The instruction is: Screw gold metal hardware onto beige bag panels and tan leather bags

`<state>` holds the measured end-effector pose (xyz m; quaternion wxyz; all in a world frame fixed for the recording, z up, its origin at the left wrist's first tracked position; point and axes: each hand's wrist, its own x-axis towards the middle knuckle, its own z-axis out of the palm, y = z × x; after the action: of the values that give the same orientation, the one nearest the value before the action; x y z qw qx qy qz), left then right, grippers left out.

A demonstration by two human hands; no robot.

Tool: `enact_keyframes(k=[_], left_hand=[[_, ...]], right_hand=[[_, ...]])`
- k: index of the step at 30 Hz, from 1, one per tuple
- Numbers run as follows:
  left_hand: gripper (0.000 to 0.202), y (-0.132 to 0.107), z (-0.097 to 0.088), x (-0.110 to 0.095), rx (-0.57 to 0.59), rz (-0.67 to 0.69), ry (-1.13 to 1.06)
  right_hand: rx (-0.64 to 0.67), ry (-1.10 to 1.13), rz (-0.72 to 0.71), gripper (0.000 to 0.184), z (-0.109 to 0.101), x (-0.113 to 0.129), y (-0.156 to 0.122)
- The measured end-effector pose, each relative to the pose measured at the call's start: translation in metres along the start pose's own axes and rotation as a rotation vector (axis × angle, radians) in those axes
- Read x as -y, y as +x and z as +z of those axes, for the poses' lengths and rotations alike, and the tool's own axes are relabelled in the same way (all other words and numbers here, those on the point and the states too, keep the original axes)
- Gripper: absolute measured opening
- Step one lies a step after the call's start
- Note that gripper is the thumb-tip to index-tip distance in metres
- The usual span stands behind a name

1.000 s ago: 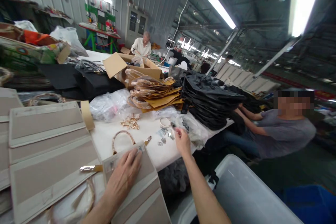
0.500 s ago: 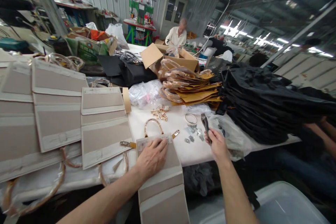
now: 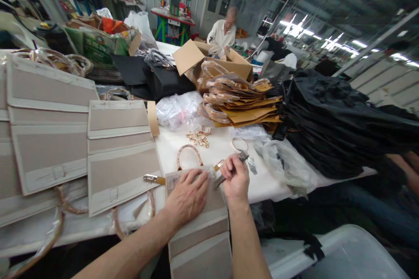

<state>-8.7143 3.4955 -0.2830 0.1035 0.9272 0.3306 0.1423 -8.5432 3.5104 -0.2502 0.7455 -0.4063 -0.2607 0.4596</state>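
Note:
My left hand [image 3: 190, 192] lies flat, fingers stretched out, on the top edge of a beige bag panel [image 3: 204, 242] with pale borders. A round wrapped handle [image 3: 190, 147] rises beyond that edge. Brown straps with gold metal ends stick out at both sides, a left strap [image 3: 154, 179] and a right strap [image 3: 218, 165]. Closed around a dark metal hand tool [image 3: 244, 155], my right hand [image 3: 236, 178] is just right of the left one. The tool slants with its lower end by the panel's right edge; its exact kind is hard to make out.
Gold metal fittings [image 3: 199, 136] lie on the white table [image 3: 170, 139], with small silver plates [image 3: 252, 166] and a ring of tape [image 3: 240, 144] at right. Similar panels [image 3: 121, 157] overlap at left. Brown pieces [image 3: 248, 111] and black material [image 3: 337, 122] are stacked behind. A person [image 3: 224, 30] works beyond.
My right hand has moved left with the tool, from above the silver plates to the panel's edge, and turned it over. My left hand stays on the panel. The view has shifted slightly.

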Motion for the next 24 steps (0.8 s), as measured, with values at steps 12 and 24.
enact_keyframes(k=[12, 24], left_hand=[[0.044, 0.001, 0.002, 0.002, -0.012, 0.002, 0.009], [0.036, 0.001, 0.004, 0.004, -0.025, 0.011, -0.010]], right_hand=[[-0.025, 0.069, -0.308, 0.047, 0.003, -0.012, -0.021], [-0.126, -0.242, -0.522, 0.045, 0.017, -0.038, -0.033]])
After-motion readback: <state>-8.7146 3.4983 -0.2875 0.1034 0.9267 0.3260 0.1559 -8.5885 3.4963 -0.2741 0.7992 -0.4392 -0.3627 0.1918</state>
